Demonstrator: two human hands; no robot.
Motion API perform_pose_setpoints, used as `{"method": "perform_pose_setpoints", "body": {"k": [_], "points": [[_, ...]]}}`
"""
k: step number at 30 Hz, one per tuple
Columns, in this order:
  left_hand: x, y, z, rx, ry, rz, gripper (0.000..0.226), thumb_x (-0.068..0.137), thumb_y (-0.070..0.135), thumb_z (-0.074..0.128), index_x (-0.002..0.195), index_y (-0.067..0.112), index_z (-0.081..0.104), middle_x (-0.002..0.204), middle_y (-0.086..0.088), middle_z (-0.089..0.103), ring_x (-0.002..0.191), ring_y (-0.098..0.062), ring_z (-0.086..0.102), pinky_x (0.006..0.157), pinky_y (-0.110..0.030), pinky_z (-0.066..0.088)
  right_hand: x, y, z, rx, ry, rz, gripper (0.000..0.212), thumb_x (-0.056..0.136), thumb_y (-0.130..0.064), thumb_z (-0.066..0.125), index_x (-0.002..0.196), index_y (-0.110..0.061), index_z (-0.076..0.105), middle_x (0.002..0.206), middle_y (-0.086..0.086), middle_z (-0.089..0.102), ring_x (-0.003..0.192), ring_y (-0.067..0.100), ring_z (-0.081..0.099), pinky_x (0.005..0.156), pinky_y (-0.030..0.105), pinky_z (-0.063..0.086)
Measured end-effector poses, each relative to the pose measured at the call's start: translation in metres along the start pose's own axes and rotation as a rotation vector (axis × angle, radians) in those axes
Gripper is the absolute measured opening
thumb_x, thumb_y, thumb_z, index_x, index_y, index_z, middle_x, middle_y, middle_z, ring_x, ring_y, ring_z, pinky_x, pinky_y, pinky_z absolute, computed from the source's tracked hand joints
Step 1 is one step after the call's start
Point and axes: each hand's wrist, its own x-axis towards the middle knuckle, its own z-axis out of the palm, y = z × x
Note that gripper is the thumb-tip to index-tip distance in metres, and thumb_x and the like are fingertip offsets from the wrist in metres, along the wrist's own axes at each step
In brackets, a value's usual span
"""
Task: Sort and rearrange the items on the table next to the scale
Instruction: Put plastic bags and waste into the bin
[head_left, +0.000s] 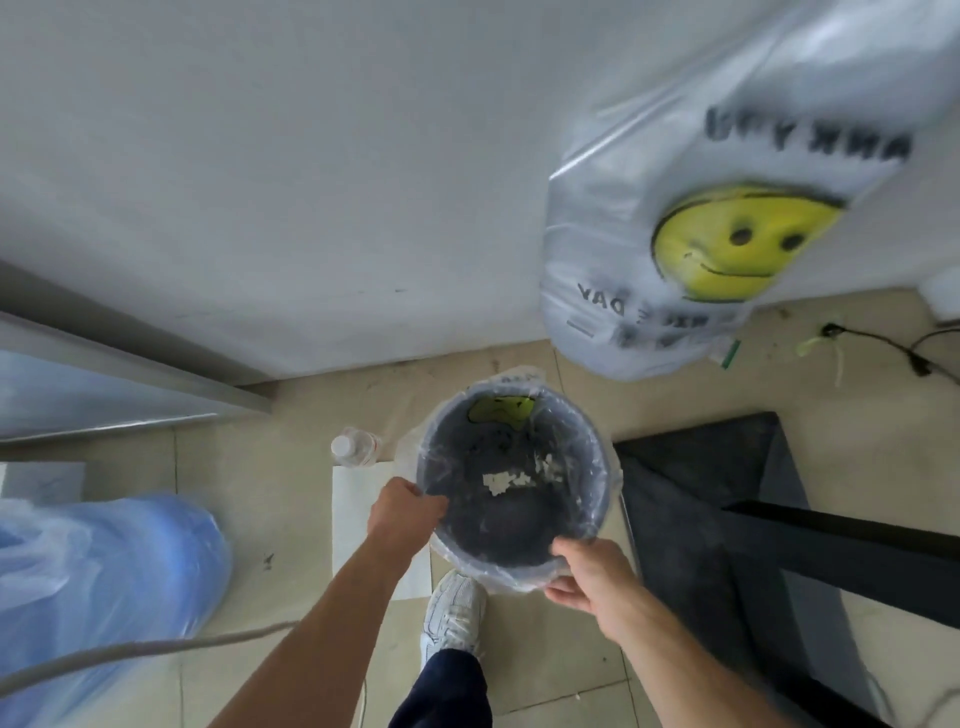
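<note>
bin (519, 545): lined with clear plastic, white scraps seen inside.
left hand (405, 506): fingers curled over the bin's left rim.
right hand (592, 577): clamped on the bin's near rim and liner.
bottle (356, 447): just left of the bin.
smiley bag (701, 234): seen beyond the bin, to the right.
black stand (727, 467): right of the bin.
shoe (454, 608): just behind the bin's near side.

Clear plastic bag (675, 249), yellow smiley face, blurred letters "NK YOU" above, "DAY" below

Bare forearms, dark navy trouser leg (447, 691), white sneaker (453, 610).
</note>
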Motion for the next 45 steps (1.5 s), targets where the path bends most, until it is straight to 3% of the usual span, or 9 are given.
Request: {"method": "perform_pose_setpoints", "body": {"k": [3, 9, 15, 21, 24, 28, 36, 41, 45], "points": [[-0.046, 0.002, -0.01, 0.023, -0.001, 0.003, 0.014, 0.091, 0.018, 0.059, 0.1, 0.008, 0.058, 0.094, -0.01, 0.064, 0.082, -0.022, 0.062, 0.074, -0.033, 0.057, -0.04, 0.015, -0.015, -0.016, 0.013, -0.021, 0.009, 0.094, -0.01, 0.062, 0.101, -0.003, 0.06, 0.092, 0.016, 0.069, 0.075, 0.023, 0.072, 0.063, 0.029, 0.061], [-0.145, -0.001, -0.021, 0.069, -0.014, 0.007, 0.033, 0.092, 0.024, 0.057, 0.116, 0.002, 0.057, 0.102, -0.012, 0.063, 0.086, -0.026, 0.063, 0.074, -0.037, 0.055, -0.123, 0.029, -0.06, -0.104, 0.054, -0.15, 0.019, 0.091, -0.012, 0.061, 0.104, 0.0, 0.064, 0.087, 0.016, 0.071, 0.067, 0.023, 0.073, 0.055, 0.028, 0.058], [-0.251, -0.008, -0.019, -0.073, -0.015, -0.017, 0.034, 0.094, 0.027, 0.06, 0.112, -0.001, 0.056, 0.088, -0.007, 0.056, 0.079, -0.023, 0.056, 0.074, -0.035, 0.051, -0.218, 0.057, -0.107, -0.108, 0.088, -0.223, 0.021, 0.09, -0.014, 0.06, 0.109, -0.004, 0.063, 0.092, 0.016, 0.072, 0.066, 0.026, 0.075, 0.067, 0.042, 0.064], [-0.345, -0.002, -0.033, -0.266, -0.018, 0.04, 0.039, 0.087, 0.045, 0.069, 0.093, 0.007, 0.061, 0.094, -0.011, 0.062, 0.086, -0.026, 0.06, 0.088, -0.045, 0.056, -0.296, 0.094, -0.14, -0.089, 0.135, -0.337, 0.022, 0.092, -0.021, 0.06, 0.11, -0.007, 0.062, 0.09, 0.008, 0.07, 0.068, 0.022, 0.075, 0.071, 0.04, 0.064], [-0.395, 0.003, -0.042, -0.343, 0.026, 0.063, 0.053, 0.078, 0.052, 0.069, 0.102, 0.006, 0.061, 0.093, -0.008, 0.059, 0.084, -0.024, 0.057, 0.076, -0.039, 0.05, -0.33, 0.118, -0.142, -0.034, 0.145, -0.385, 0.023, 0.093, -0.023, 0.06, 0.109, -0.007, 0.062, 0.088, 0.005, 0.069, 0.069, 0.021, 0.075, 0.073, 0.041, 0.063], [-0.447, 0.002, -0.052, -0.378, 0.129, 0.077, 0.042, 0.091, 0.04, 0.066, 0.111, 0.005, 0.055, 0.087, -0.008, 0.053, 0.077, -0.022, 0.052, 0.06, -0.031, 0.042, -0.372, 0.139, -0.145, 0.018, 0.154, -0.475, 0.021, 0.092, -0.024, 0.059, 0.104, -0.007, 0.063, 0.087, 0.003, 0.068, 0.074, 0.022, 0.074, 0.077, 0.042, 0.062], [-0.512, -0.003, -0.051, -0.483, 0.184, 0.229, 0.032, 0.087, 0.027, 0.069, 0.107, 0.004, 0.058, 0.09, -0.011, 0.06, 0.088, -0.03, 0.059, 0.075, -0.038, 0.05, -0.444, 0.152, -0.188, 0.044, 0.225, -0.695, 0.012, 0.088, -0.028, 0.059, 0.089, -0.016, 0.063, 0.087, 0.008, 0.071, 0.072, 0.022, 0.073, 0.071, 0.04, 0.063], [-0.541, 0.0, -0.05, -0.32, 0.197, 0.38, 0.02, 0.091, 0.02, 0.065, 0.101, 0.003, 0.061, 0.086, -0.011, 0.059, 0.081, -0.027, 0.055, 0.072, -0.036, 0.046, -0.458, 0.172, -0.214, 0.158, 0.223, -0.699, 0.021, 0.087, -0.026, 0.061, 0.1, -0.011, 0.069, 0.095, 0.01, 0.07, 0.075, 0.022, 0.071, 0.061, 0.035, 0.063], [-0.551, -0.002, -0.048, -0.109, 0.176, 0.479, 0.022, 0.088, 0.022, 0.068, 0.096, 0.001, 0.064, 0.083, -0.012, 0.059, 0.076, -0.027, 0.054, 0.068, -0.036, 0.047, -0.454, 0.2, -0.23, 0.205, 0.209, -0.686, 0.017, 0.088, -0.025, 0.062, 0.097, -0.013, 0.07, 0.093, 0.009, 0.072, 0.072, 0.023, 0.074, 0.065, 0.04, 0.064]]}}
